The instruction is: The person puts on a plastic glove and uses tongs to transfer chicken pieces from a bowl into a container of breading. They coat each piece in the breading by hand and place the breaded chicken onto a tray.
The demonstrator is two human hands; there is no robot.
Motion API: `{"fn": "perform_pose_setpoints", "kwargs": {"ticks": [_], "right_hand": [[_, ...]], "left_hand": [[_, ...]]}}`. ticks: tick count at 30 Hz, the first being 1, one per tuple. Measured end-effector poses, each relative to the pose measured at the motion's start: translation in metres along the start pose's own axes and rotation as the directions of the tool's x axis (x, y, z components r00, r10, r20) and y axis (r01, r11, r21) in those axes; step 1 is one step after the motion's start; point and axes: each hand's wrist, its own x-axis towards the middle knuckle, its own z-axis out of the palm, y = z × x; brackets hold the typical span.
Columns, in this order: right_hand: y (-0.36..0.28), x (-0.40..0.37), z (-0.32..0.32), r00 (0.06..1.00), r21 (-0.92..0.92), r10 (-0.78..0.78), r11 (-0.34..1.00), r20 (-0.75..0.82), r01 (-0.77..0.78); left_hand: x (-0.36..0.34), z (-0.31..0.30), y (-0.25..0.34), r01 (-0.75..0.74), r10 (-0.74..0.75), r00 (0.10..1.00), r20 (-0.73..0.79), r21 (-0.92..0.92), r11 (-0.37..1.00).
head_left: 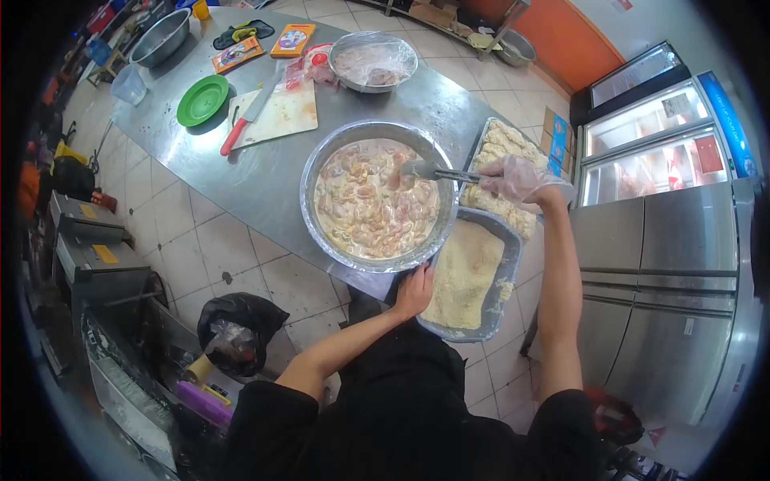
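Reaching leftward from the gloved right hand [517, 183], whose fingers were wrapped round their handles, the metal tongs [457, 175] ran out over the rim of a big metal bowl [361, 129]. From where I stood, that line was what mattered: their long axis led straight off the hand, roughly square to its forearm, toward the bowl's middle. The tips were at or just over wet, pale pieces [365, 204] of what looked like meat in batter; I couldn't make out whether anything was pinched between them. The bowl itself lay to the right hand's left, yet the bare left hand [415, 290] was the nearer one, its fingers against the rim on the person's side. Whether it gripped or merely rested there, I couldn't tell. Just to that hand's right, bodyward of the gloved one, sat a grey tub [453, 332] of fine crumbs [461, 276]. Under and beyond the right hand lay a crumb-coated heap [507, 146].
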Motion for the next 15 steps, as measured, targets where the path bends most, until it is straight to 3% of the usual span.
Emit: {"fn": "perform_pose_setpoints", "kwargs": {"ticks": [3, 6, 8, 14, 15], "right_hand": [[0.017, 0.01, 0.018, 1.0, 0.084, 0.004, 0.996, 0.006, -0.004], [0.022, 0.019, 0.04, 0.999, -0.058, -0.049, 0.997, 0.001, 0.049], [0.008, 0.017, 0.054, 0.994, -0.45, -0.001, 0.892, -0.113, -0.05], [-0.017, 0.013, 0.112, 0.963, -0.398, -0.022, 0.913, -0.267, -0.09], [-0.044, 0.004, 0.117, 0.962, -0.419, -0.043, 0.905, -0.271, -0.077]], "left_hand": [[0.002, -0.003, 0.002, 0.039, -0.039, 0.998, 0.048, 0.009, 0.999], [0.0, 0.001, -0.001, 0.051, -0.051, 0.997, 0.06, 0.007, 0.999], [0.002, 0.001, -0.004, 0.05, -0.05, 0.998, 0.037, 0.004, 0.999], [0.0, -0.009, 0.01, 0.047, -0.046, 0.995, 0.09, -0.012, 0.999], [0.0, -0.009, 0.01, 0.053, -0.052, 0.995, 0.088, -0.012, 0.998]]}}
